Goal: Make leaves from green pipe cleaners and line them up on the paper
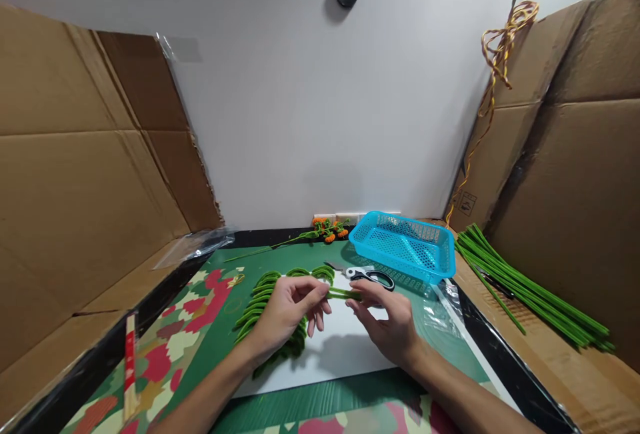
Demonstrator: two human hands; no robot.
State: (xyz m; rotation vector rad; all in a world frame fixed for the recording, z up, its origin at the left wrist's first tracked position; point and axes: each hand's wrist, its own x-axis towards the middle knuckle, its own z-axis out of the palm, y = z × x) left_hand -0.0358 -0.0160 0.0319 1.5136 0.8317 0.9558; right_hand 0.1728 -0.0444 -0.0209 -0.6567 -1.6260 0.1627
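Observation:
Between my two hands a short green pipe cleaner (342, 293), doubled into two strands, is stretched above a white sheet (345, 357). My left hand (297, 301) pinches its left end between thumb and fingers. At the other end my right hand (385, 314) has its fingertips closed on it. Many bent green pipe-cleaner pieces (253, 307) lie in a row under and beside my left hand. Just behind my right hand rest scissors (375, 279) with black and white handles, partly covered by the fingers.
A blue perforated basket (405, 247) stands at the back right. Long green pipe cleaners (535, 287) lie on cardboard to the right. An orange-flowered stem (310, 235) lies at the back. A red-and-wood stick (130, 367) is at left; cardboard walls (585, 167) flank both sides.

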